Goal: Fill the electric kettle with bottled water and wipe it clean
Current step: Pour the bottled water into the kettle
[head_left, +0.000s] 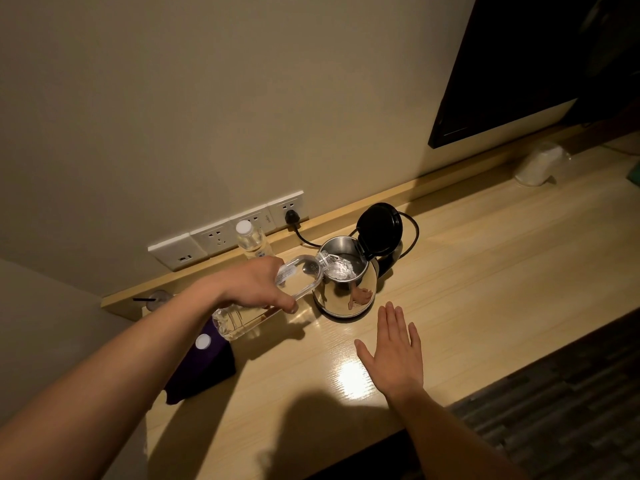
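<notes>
A steel electric kettle stands on the wooden desk with its black lid flipped up. My left hand grips a clear water bottle tilted almost flat, its mouth over the kettle's opening, and water is running into the kettle. My right hand rests flat on the desk just in front of the kettle, fingers spread, holding nothing. A dark purple cloth lies at the desk's left end with a white bottle cap on it.
A second capped bottle stands by the wall sockets, where the kettle's black cord is plugged in. Another clear bottle lies below my left hand. An upturned glass sits at the far right under a dark screen.
</notes>
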The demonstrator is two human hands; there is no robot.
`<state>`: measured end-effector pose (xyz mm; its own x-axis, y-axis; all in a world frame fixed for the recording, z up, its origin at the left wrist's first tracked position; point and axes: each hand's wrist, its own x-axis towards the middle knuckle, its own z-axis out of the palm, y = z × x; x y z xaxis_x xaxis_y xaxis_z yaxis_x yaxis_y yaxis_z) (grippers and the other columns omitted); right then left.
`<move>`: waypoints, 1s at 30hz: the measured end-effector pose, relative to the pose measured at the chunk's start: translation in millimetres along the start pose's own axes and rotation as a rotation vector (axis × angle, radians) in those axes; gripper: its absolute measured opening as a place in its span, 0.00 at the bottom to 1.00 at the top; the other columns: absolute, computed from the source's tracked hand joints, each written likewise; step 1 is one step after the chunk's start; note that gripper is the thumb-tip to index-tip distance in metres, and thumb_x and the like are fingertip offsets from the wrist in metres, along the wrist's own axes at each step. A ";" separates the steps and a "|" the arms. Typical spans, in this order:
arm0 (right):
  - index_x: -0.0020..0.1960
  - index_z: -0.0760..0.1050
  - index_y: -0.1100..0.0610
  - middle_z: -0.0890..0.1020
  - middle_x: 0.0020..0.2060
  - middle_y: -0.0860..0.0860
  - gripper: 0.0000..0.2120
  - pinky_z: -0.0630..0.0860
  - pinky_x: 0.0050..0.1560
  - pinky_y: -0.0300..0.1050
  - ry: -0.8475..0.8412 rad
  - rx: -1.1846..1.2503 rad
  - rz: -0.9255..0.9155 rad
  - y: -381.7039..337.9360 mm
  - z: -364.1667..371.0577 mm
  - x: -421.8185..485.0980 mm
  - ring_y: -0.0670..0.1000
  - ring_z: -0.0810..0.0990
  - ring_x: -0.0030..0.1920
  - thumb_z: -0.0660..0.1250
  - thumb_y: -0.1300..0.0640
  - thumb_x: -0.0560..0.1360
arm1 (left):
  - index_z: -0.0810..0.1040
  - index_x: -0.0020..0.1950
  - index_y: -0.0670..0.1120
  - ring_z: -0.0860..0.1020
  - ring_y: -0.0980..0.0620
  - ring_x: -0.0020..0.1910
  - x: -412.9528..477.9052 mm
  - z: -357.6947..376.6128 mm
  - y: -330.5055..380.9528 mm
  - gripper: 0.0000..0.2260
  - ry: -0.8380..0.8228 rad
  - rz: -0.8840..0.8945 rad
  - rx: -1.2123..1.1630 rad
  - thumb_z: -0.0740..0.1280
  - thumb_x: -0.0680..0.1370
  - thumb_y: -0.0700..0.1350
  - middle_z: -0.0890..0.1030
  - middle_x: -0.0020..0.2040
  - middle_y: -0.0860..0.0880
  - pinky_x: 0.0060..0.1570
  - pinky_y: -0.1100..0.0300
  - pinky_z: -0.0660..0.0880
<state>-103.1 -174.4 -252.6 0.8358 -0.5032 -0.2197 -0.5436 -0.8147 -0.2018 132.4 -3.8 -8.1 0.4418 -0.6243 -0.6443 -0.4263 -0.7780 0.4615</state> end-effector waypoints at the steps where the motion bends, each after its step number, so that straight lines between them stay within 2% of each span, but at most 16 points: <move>1: 0.84 0.40 0.55 0.40 0.84 0.51 0.43 0.44 0.83 0.57 0.006 0.002 0.001 -0.1 0.0 0.1 0.51 0.37 0.83 0.42 0.29 0.80 | 0.78 0.58 0.44 0.84 0.47 0.46 0.5 -0.3 -0.3 0.18 0.001 -0.006 0.003 0.79 0.73 0.49 0.85 0.52 0.44 0.51 0.50 0.82; 5: 0.84 0.40 0.55 0.41 0.84 0.51 0.42 0.44 0.83 0.56 0.004 0.009 0.004 -0.6 0.4 0.0 0.51 0.37 0.83 0.43 0.29 0.80 | 0.79 0.57 0.44 0.85 0.40 0.52 -0.8 -2.4 -2.3 0.21 -0.010 -0.024 0.021 0.79 0.70 0.54 0.86 0.52 0.43 0.56 0.41 0.83; 8: 0.84 0.40 0.55 0.41 0.84 0.51 0.42 0.43 0.83 0.56 0.009 0.009 0.002 -0.2 -0.2 -0.2 0.51 0.37 0.83 0.43 0.29 0.80 | 0.78 0.57 0.46 0.85 0.41 0.51 -4.4 -5.1 -1.0 0.32 -0.015 -0.024 0.037 0.76 0.61 0.64 0.86 0.51 0.44 0.55 0.41 0.84; 10: 0.84 0.40 0.55 0.41 0.84 0.51 0.42 0.44 0.83 0.56 0.010 0.009 0.004 -0.8 -0.3 -0.2 0.51 0.37 0.83 0.44 0.29 0.80 | 0.78 0.57 0.46 0.85 0.42 0.51 -4.2 -5.0 -1.2 0.35 -0.019 -0.021 0.037 0.74 0.57 0.67 0.86 0.51 0.44 0.55 0.41 0.84; 15: 0.84 0.41 0.55 0.42 0.84 0.51 0.42 0.45 0.83 0.56 0.012 0.007 0.007 -0.3 1.6 -0.1 0.51 0.38 0.83 0.44 0.30 0.80 | 0.78 0.59 0.47 0.85 0.45 0.49 -1.2 -5.4 -3.8 0.36 -0.028 -0.023 0.038 0.74 0.57 0.67 0.86 0.51 0.46 0.54 0.43 0.84; 20: 0.84 0.42 0.55 0.43 0.84 0.51 0.42 0.44 0.82 0.56 0.018 0.008 0.009 -0.5 1.9 0.0 0.51 0.38 0.83 0.45 0.29 0.80 | 0.78 0.57 0.47 0.86 0.45 0.47 2.2 -5.2 -6.2 0.34 -0.035 -0.011 0.026 0.75 0.58 0.66 0.86 0.49 0.46 0.49 0.48 0.85; 25: 0.85 0.43 0.55 0.43 0.84 0.51 0.43 0.44 0.82 0.56 0.025 0.010 0.012 -0.3 3.0 0.0 0.51 0.39 0.83 0.45 0.29 0.80 | 0.77 0.60 0.47 0.85 0.44 0.49 4.2 -6.1 -5.1 0.38 -0.033 -0.023 0.029 0.74 0.57 0.67 0.85 0.51 0.46 0.53 0.44 0.85; 30: 0.84 0.43 0.55 0.43 0.84 0.51 0.43 0.44 0.82 0.56 0.021 0.003 0.015 0.1 3.2 0.7 0.51 0.38 0.83 0.44 0.29 0.80 | 0.77 0.60 0.47 0.86 0.44 0.48 6.1 -6.1 -7.6 0.37 -0.028 -0.017 0.042 0.75 0.58 0.68 0.86 0.50 0.46 0.53 0.41 0.85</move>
<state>-102.9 -173.9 -255.8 0.8292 -0.5208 -0.2029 -0.5559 -0.8064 -0.2017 143.1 -2.1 -11.8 0.4268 -0.6085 -0.6690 -0.4517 -0.7843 0.4252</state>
